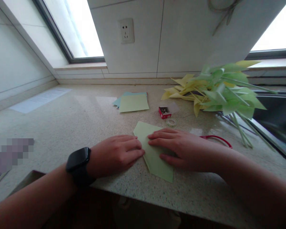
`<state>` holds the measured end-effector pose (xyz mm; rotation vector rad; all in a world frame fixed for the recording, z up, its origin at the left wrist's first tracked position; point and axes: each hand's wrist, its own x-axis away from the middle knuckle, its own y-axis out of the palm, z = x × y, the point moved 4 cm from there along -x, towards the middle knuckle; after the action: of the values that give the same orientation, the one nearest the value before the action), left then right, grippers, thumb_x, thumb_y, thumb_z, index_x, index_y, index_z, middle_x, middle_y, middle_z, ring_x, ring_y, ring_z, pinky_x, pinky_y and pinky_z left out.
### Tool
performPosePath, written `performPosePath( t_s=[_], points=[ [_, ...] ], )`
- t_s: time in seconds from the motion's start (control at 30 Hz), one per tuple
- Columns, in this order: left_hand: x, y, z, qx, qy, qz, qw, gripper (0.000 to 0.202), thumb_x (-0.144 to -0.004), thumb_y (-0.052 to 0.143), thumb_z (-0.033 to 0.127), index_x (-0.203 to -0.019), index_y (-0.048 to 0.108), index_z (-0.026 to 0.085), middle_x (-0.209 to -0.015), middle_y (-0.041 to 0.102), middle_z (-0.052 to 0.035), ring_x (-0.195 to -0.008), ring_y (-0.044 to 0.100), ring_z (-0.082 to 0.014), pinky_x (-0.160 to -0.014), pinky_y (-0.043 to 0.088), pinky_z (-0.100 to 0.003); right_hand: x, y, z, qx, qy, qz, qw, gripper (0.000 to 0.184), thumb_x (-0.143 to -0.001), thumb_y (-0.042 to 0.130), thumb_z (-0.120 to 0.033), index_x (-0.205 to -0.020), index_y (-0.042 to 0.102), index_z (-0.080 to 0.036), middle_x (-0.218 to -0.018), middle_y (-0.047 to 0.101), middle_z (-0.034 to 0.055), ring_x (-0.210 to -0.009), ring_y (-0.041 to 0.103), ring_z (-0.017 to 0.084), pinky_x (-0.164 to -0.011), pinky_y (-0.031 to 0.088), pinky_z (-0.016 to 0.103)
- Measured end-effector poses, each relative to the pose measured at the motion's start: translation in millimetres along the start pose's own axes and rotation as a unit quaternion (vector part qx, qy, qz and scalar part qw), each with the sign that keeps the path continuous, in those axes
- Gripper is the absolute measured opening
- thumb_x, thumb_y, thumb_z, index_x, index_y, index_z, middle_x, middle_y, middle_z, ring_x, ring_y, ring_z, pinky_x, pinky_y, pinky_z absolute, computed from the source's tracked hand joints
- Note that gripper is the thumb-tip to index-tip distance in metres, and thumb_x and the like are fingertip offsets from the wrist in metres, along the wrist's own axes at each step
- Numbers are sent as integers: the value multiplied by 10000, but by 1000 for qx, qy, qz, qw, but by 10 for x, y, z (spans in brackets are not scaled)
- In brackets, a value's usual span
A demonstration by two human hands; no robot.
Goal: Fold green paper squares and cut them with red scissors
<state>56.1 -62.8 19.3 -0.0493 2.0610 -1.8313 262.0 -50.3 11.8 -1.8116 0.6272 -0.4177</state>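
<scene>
A pale green sheet of paper [154,165], folded and with slanted corners, lies on the counter in front of me. My right hand [181,146] rests flat across its right part, fingers stretched out and a little apart. At the paper's left edge is my left hand [119,151], its fingers together and bent, with thumb and forefinger against the fold. A dark watch [79,160] is on the left wrist. Behind my right forearm, part of a red-handled tool [219,138] shows; the rest is hidden.
Farther back sit a stack of green and blue paper sheets [134,103], a small red box [165,112] of tiny metal pieces, and a roll of clear tape [172,122]. Yellow and green paper pinwheels [225,86] are heaped at the right. A printed sheet [40,100] lies far left.
</scene>
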Motion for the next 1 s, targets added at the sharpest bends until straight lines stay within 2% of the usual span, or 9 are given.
performPosePath(
  t_s=[0.13, 0.2, 0.4, 0.53, 0.6, 0.7, 0.8, 0.87, 1.0],
  points=[
    [88, 11, -16, 11, -7, 11, 1000, 222, -991, 522, 121, -1159, 667, 125, -1211, 722, -140, -1179, 664, -250, -1042, 554, -442, 1, -9, -8, 0, -5, 0, 1000, 512, -969, 562, -349, -1459, 538, -205, -1482, 556, 104, -1359, 504, 270, -1155, 396, 443],
    [135, 17, -20, 28, -7, 14, 999, 234, -994, 522, 129, -1190, 650, 124, -1232, 725, -132, -1213, 651, -237, -1092, 520, -437, 1, -9, -9, 4, -1, -4, 1000, 513, -973, 555, -349, -1464, 533, -203, -1487, 551, 101, -1366, 498, 268, -1157, 395, 440],
    [255, 10, -18, 23, -30, -20, 999, 398, -961, 545, 122, -1358, 581, 132, -1254, 686, -151, -1175, 658, -266, -1056, 541, -460, 6, 6, 11, 22, 5, -11, 1000, 523, -985, 532, -383, -1483, 509, -226, -1503, 537, 72, -1385, 480, 253, -1169, 388, 439],
    [314, -5, -28, 34, -34, -34, 998, 376, -945, 563, 121, -1317, 609, 136, -1365, 632, -168, -1316, 571, -292, -1121, 487, -485, 11, 16, 23, 19, 2, -9, 1000, 521, -987, 532, -376, -1486, 507, -228, -1500, 541, 68, -1385, 477, 254, -1170, 389, 438],
    [344, -13, -34, 52, -24, -36, 998, 377, -954, 541, 114, -1326, 594, 118, -1406, 618, -166, -1360, 539, -275, -1157, 455, -472, 12, 21, 27, 19, 0, -8, 1000, 523, -984, 540, -371, -1487, 505, -233, -1503, 540, 58, -1389, 472, 253, -1174, 386, 437],
    [410, -24, -58, 70, -19, -41, 997, 391, -959, 513, 108, -1346, 574, 108, -1376, 649, -154, -1328, 573, -249, -1157, 460, -448, 17, 29, 34, 18, -1, -6, 1000, 521, -975, 561, -365, -1480, 514, -249, -1501, 546, 32, -1395, 466, 244, -1185, 374, 427],
    [494, -26, -84, 52, -26, -51, 997, 435, -955, 527, 126, -1389, 546, 114, -1371, 650, -150, -1308, 584, -266, -1136, 479, -470, 20, 31, 39, 11, -3, 3, 1000, 519, -963, 588, -351, -1469, 528, -252, -1488, 560, 29, -1393, 470, 243, -1183, 377, 424],
    [544, -27, -94, 35, -30, -54, 997, 475, -957, 527, 128, -1432, 512, 110, -1372, 643, -154, -1311, 578, -275, -1129, 484, -482, 19, 32, 40, 4, -4, 6, 1000, 520, -955, 602, -343, -1464, 534, -259, -1478, 570, 35, -1386, 479, 248, -1175, 385, 436],
    [595, -49, -98, 37, -34, -32, 998, 430, -959, 510, 117, -1386, 560, 120, -1382, 632, -148, -1370, 520, -279, -1136, 476, -469, 10, 36, 46, -4, 12, 2, 1000, 522, -955, 595, -345, -1469, 526, -287, -1477, 570, 34, -1380, 488, 255, -1165, 392, 460]
  ],
)
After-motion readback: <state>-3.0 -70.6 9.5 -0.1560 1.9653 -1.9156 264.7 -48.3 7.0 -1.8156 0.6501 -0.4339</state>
